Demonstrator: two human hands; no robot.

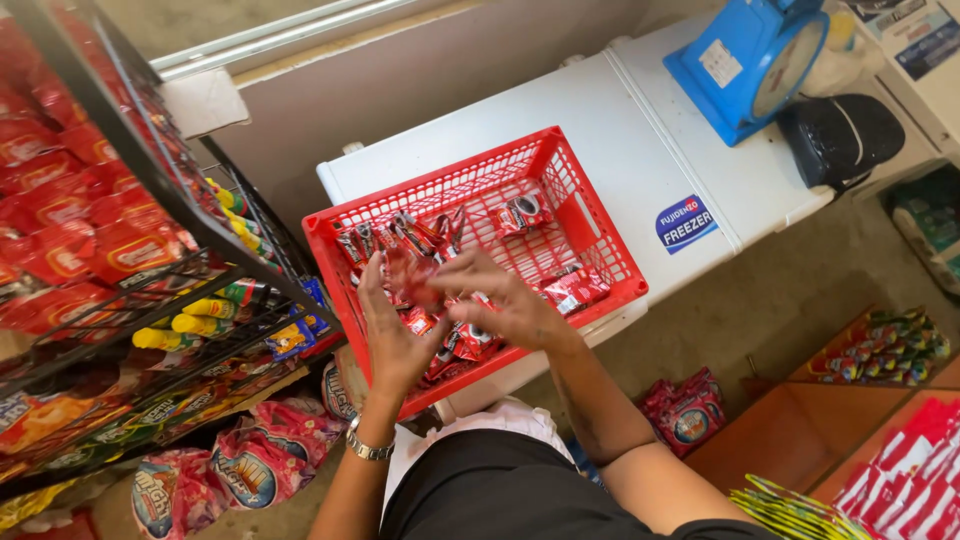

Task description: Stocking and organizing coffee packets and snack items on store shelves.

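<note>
Nearest the camera, the person's two forearms rise from a dark shirt, a metal wristwatch (368,447) on the left wrist. The left hand (392,335) is open, palm turned inward, fingers spread upright against a bunch of small red sachets (418,280); the right hand (498,303) comes in from the other side, fingers curled loosely over the same bunch, so the packets sit pressed between the two hands rather than pinched by either. The picture is blurred here, and exactly how many sachets are caught cannot be told. All this happens inside a red plastic basket (610,262) that rests on a white chest freezer (620,150), its near corner hanging past the freezer's front edge. More loose sachets (575,285) lie on the basket floor toward the right, and one packet (522,211) leans near the back wall. To the left stands a black wire rack (165,185) packed with red snack bags and yellow-capped bottles; farther back on the freezer sit a blue weighing scale (745,60) and a dark pouch (838,135). The risk, as I judge it, is twofold: a loose two-palm squeeze could let slick packets slide out and scatter, and downward pressure on the overhanging corner could tip the basket off.
</note>
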